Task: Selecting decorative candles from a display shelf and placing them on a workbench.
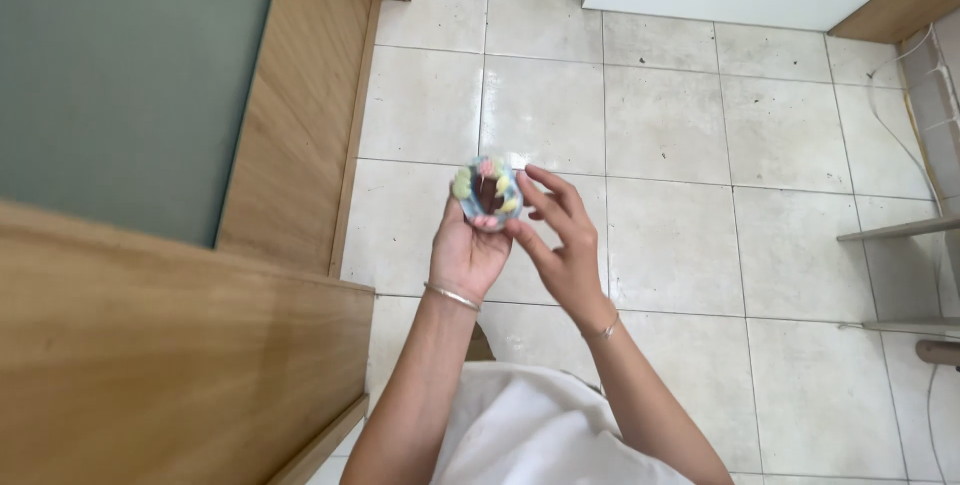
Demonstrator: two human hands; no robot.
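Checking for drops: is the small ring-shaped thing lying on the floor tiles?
No, the pastel ring-shaped object sits in the left hand, above the tiled floor.

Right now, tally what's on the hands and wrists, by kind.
Ring-shaped pastel toy, held in left hand, right hand touching it: 1
Bangle, one on the left wrist, one on the right: 2
Total: 3

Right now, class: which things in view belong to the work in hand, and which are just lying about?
In hand:
- small round pastel-trimmed object
- left hand, holding it
- right hand, touching its edge

Lying about:
- wooden-framed panel
- tiled floor
- white cable
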